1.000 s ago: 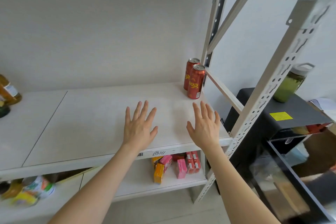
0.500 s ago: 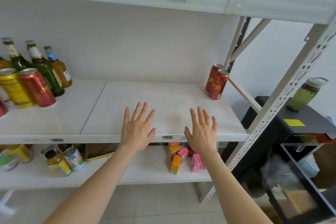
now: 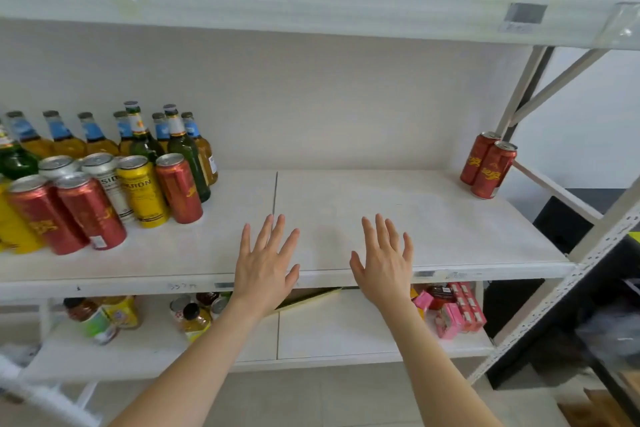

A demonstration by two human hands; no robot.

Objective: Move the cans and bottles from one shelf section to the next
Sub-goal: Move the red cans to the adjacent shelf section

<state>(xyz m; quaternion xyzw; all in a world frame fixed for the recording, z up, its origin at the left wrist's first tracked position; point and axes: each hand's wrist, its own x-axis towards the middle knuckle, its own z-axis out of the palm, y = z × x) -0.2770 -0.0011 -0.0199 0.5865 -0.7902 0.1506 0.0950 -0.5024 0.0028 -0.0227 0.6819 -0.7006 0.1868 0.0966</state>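
Over the front lip of the middle shelf (image 3: 433,218), your left hand (image 3: 265,270) and right hand (image 3: 384,263) are held flat, fingers straight and spread, gripping nothing. The crowd of cans (image 3: 138,191) and bottles (image 3: 180,146) stands at ten o'clock, left of the seam (image 3: 276,191). Two red cans (image 3: 488,166) already sit at two o'clock. Take the outermost red can (image 3: 178,187) first. Wrap it mid-body and lift straight up so its neighbours don't topple, then set it beside the pair.

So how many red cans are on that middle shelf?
5. Rear corner can and front corner can stand at far right. In the left group: outer can, middle can, inner can. Others may be hidden behind or out of frame.
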